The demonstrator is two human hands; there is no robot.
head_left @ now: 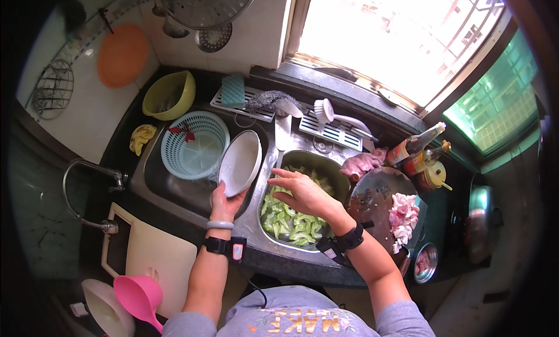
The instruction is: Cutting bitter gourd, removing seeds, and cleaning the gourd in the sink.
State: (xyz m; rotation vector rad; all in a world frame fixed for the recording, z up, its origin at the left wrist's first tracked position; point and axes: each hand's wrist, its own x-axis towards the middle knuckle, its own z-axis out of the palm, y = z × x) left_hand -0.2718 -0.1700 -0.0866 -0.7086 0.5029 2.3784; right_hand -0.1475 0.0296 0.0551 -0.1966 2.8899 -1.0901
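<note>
My left hand (226, 204) grips the lower rim of a white bowl (240, 162), which is tilted on its side over the double sink (174, 191). Nothing shows inside the bowl. With fingers spread, my right hand (304, 192) hovers over the right basin and holds nothing. Below it, sliced green vegetables (296, 227) fill much of that basin. In the left basin, beside the bowl, sits a light blue colander (174, 156) with a few red chillies (185, 131) at its far side.
To the right, a round chopping board (370, 200) carries cut raw meat (403, 217); more meat (364, 162) lies behind it. Sauce bottles (414, 143) stand farther right. A sponge (233, 91) and scrubbing brush (326, 111) rest behind the sink. A faucet (70, 191) arches at left.
</note>
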